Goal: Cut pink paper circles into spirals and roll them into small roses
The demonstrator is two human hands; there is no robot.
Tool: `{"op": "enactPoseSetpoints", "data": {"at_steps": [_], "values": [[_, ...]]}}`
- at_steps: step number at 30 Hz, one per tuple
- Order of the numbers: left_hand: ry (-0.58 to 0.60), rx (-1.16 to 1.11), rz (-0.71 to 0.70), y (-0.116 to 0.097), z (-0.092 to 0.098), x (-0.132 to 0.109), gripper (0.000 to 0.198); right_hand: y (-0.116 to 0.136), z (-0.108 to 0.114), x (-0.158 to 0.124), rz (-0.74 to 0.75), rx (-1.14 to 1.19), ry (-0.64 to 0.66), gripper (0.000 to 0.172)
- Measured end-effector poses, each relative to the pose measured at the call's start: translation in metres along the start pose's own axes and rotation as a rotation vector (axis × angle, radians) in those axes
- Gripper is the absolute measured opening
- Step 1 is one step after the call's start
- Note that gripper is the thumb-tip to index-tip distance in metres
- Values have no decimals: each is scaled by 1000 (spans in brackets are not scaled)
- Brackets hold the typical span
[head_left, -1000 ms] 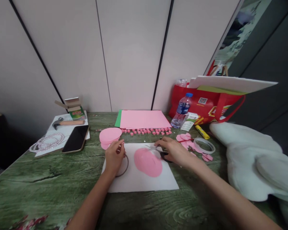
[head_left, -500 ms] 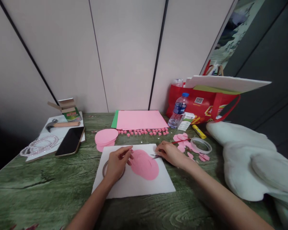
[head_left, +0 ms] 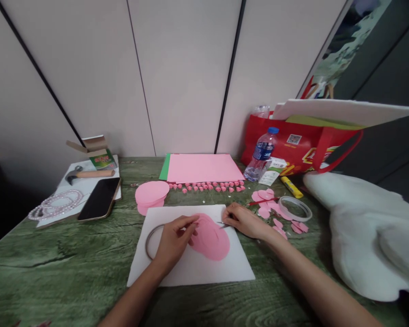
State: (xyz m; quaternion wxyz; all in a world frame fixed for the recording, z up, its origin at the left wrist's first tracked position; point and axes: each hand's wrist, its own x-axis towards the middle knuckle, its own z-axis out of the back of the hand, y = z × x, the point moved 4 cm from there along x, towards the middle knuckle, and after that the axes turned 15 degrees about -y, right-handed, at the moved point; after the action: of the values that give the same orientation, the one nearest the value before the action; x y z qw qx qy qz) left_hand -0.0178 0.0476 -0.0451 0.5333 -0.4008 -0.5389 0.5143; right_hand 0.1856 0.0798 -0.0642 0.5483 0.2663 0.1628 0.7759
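A pink paper circle (head_left: pixel 213 240) lies on a white sheet (head_left: pixel 191 272) on the green wood-grain table. My left hand (head_left: pixel 175 238) rests on the sheet with thumb and fingers pinched on the circle's left edge. Under its wrist side lies a thin dark ring (head_left: pixel 149 243). My right hand (head_left: pixel 245 221) is closed at the circle's upper right edge around small scissors (head_left: pixel 221 223), only the thin metal tip showing.
Behind are stacked pink circles (head_left: pixel 152 193), pink paper sheets (head_left: pixel 204 167), a row of small pink pieces (head_left: pixel 207 186), petals (head_left: pixel 264 197), a tape roll (head_left: pixel 295 206), a glue stick (head_left: pixel 291 186), a bottle (head_left: pixel 261 154) and a red bag (head_left: pixel 303 143). At the left lie a phone (head_left: pixel 100 199), a hammer (head_left: pixel 88 173) and beads (head_left: pixel 54 205); at the right, white fabric (head_left: pixel 371 236).
My left hand has left the ring and moved right onto the pink circle's edge. My right hand has drawn in to the circle's upper right edge. The camera view has shifted slightly.
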Motion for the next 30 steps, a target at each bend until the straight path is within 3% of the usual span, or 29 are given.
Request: {"op": "enactPoseSetpoints", "data": {"at_steps": [9,21,27,30], "values": [[43,85,-117,3,-6,-5,22,-5,-2,-2,-41,20,-26,12],[54,144,-171,8,-7,-6,23,-5,-7,-4,-3,-42,-3,16],[55,153,-215,7,-6,-7,24,-7,-1,-4,-33,113,-54,23],[43,142,-238,6,-6,-7,24,7,9,-6,-88,199,-138,22]]}}
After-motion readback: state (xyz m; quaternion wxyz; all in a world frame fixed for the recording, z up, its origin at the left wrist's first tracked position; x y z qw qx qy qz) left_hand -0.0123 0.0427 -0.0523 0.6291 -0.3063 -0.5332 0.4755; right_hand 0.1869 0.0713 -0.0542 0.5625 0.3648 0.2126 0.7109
